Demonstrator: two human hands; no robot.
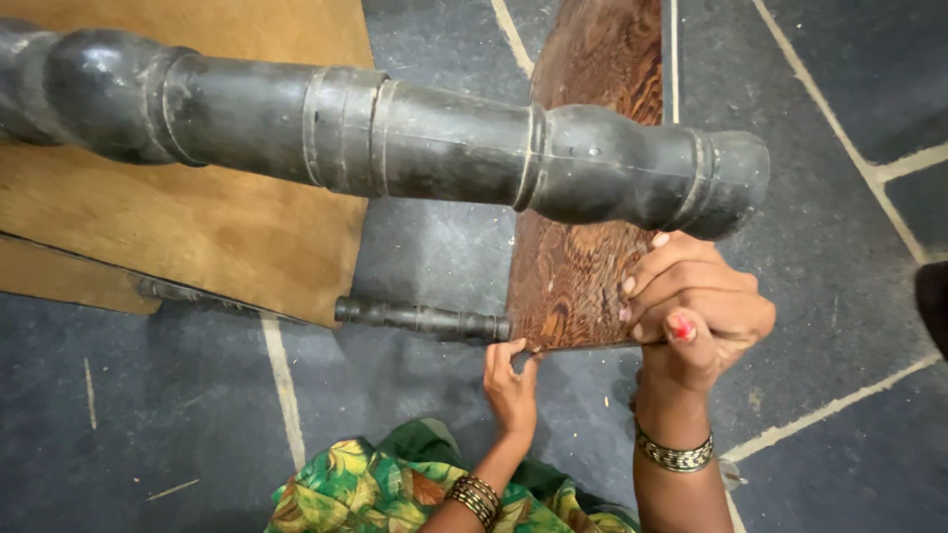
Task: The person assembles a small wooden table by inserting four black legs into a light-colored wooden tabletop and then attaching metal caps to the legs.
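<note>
My left hand (pixel 511 387) reaches up to the lower corner of one carved brown wooden panel (pixel 583 197), the fingertips pinching its bottom edge just where a thin dark turned rail (pixel 420 319) meets it. My right hand (pixel 696 316) is curled against the same panel's right lower edge, fingers folded tight around that edge, thumb tucked over them; whether something small is also held inside that fist I cannot tell. The panel stands on edge, rising away from me over the grey stone floor (pixel 839 247) with its pale joint lines. I count two turned black pieces: the thick leg (pixel 395 138) lying across the top of my view, close to the camera, with rings and bulges along it, and the thin rail lower down. Two flat tan boards (pixel 188 227) lie at the left, one stacked partly over the other. Each wrist wears bangles: a stack on the left (pixel 476 497), one beaded band on the right (pixel 674 456). My green leaf-print cloth (pixel 375 489) shows at the bottom.
</note>
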